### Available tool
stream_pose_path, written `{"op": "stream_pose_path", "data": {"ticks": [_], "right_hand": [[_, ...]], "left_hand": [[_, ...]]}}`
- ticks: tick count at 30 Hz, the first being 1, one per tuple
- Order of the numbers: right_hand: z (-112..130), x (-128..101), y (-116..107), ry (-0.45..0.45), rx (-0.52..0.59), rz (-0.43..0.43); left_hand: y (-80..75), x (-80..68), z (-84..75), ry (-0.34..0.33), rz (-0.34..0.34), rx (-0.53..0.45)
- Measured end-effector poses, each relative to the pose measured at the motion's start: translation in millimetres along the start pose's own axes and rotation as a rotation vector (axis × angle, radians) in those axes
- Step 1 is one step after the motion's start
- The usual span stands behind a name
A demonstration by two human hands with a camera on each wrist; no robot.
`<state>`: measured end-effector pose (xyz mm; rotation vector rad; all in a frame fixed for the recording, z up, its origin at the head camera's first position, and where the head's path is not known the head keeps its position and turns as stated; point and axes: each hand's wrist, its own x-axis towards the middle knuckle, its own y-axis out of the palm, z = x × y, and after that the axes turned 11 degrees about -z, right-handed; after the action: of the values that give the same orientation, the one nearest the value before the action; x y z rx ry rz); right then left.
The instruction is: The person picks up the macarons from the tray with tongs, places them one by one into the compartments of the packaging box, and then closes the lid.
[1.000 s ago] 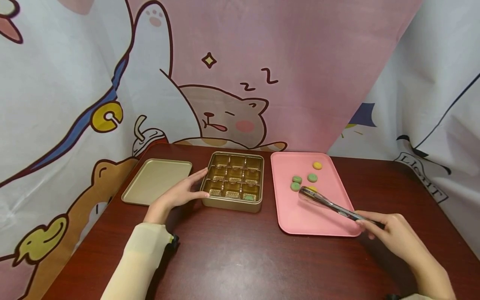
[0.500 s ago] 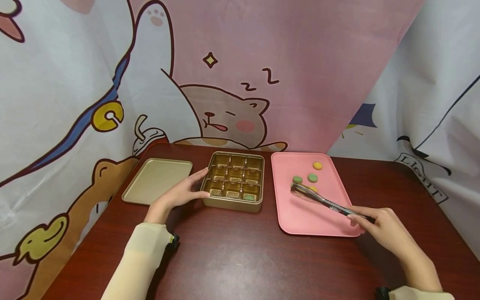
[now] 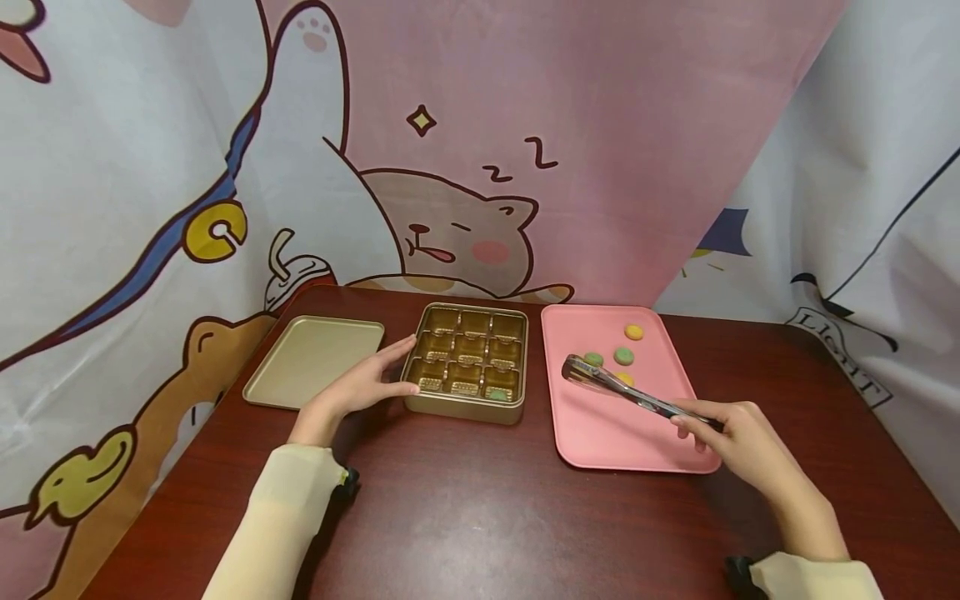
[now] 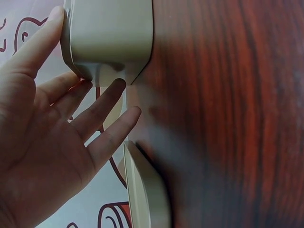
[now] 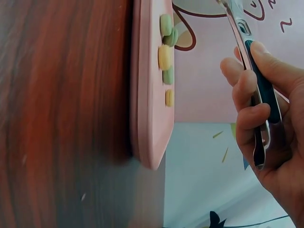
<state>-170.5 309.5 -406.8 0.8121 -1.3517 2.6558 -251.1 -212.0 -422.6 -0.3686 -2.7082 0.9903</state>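
Observation:
My right hand (image 3: pixel 738 437) grips metal tongs (image 3: pixel 645 400) with dark handles, also seen in the right wrist view. Their tips hang over the left side of a pink tray (image 3: pixel 615 442), near the green macarons (image 3: pixel 593 359). One nearer green macaron is hidden behind the tongs in the head view. Yellow macarons (image 3: pixel 633 332) also lie on the tray. My left hand (image 3: pixel 356 387) touches the left side and front corner of a gold tin box (image 3: pixel 465 407), its fingers mostly straight. Inside the box's divided insert, a green macaron (image 3: pixel 498 394) sits in the front right compartment.
A flat gold lid (image 3: pixel 315 358) lies left of the box on the dark wooden table (image 3: pixel 465 517). Behind the table hangs a cartoon-printed cloth (image 3: pixel 600 167). A gap of tabletop separates the box from the tray.
My right hand has moved left with the tongs, whose tips shifted left and slightly farther back over the tray. The left hand and box have stayed in place.

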Motion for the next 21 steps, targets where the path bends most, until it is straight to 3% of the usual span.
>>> {"op": "stream_pose_path", "data": {"ticks": [12,21], "right_hand": [[15.7,14.9,13.3,0.012,0.016,-0.001],[25.5,27.7,30.5,-0.028,0.019,-0.007]], "left_hand": [[-0.2,-0.2,-0.7,0.008,0.006,-0.011],[0.3,0.6,0.2,0.01,0.007,-0.015]]}}
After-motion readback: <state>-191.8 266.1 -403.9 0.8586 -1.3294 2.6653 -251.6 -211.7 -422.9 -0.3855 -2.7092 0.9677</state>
